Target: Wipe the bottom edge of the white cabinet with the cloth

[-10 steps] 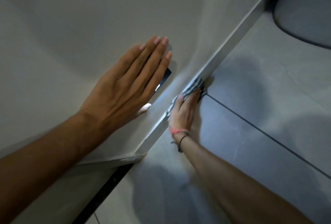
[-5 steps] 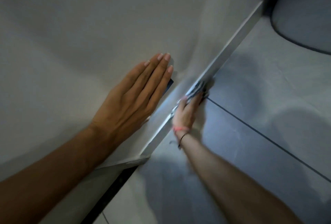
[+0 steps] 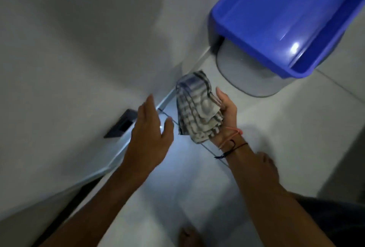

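Currently your right hand (image 3: 225,117) cradles the folded striped cloth (image 3: 197,108) on its upturned palm, off the white cabinet (image 3: 69,69) bottom edge; left hand (image 3: 150,134) spread, empty; cloth looks light, limp: bunch its middle, or the folds will slip.

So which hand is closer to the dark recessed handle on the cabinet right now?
Left. The left hand hovers open just right of the dark handle, not touching it. The right hand is farther right, over the floor, holding the striped cloth.
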The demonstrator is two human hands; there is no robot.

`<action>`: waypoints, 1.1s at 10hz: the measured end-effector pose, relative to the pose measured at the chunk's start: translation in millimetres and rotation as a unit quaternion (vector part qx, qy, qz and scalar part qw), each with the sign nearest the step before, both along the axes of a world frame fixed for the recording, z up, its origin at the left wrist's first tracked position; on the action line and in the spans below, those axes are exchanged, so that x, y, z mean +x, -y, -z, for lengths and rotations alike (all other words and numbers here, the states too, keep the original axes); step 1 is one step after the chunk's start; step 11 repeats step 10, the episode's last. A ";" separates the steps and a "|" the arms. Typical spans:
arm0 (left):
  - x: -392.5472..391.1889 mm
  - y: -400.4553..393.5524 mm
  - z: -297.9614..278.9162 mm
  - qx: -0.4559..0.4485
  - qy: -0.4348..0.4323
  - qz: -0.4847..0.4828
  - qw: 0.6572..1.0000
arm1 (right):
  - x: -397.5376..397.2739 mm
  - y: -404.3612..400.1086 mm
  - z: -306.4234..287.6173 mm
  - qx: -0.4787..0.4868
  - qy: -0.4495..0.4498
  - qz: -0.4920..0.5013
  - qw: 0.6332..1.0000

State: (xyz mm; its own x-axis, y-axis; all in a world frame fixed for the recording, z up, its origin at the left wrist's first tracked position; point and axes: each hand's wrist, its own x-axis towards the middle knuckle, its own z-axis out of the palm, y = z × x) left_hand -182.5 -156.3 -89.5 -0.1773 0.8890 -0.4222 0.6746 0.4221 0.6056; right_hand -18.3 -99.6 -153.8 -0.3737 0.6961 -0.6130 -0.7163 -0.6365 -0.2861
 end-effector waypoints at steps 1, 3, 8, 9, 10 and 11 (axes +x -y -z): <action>33.6 -37.3 -34.4 -0.139 0.336 -0.287 0.886 | 35.0 -22.6 -41.2 0.024 0.021 -0.025 0.999; 113.5 -107.6 -57.8 -0.102 0.432 -0.317 0.838 | 98.4 -111.2 -83.5 0.080 0.194 -0.164 0.964; 269.9 -238.4 -9.5 -0.049 0.192 -0.438 0.877 | 186.2 -276.7 -45.5 0.286 0.558 -0.404 0.666; 278.9 -236.4 -32.8 -0.086 0.214 -0.391 0.891 | 184.2 -276.7 -67.3 0.273 0.547 -0.458 0.646; 288.4 -207.9 -82.8 -0.052 0.188 -0.368 0.909 | 195.1 -263.8 -113.6 0.318 0.523 -0.451 0.650; 288.4 -207.9 -82.8 -0.052 0.188 -0.368 0.909 | 195.1 -263.8 -113.6 0.318 0.523 -0.451 0.650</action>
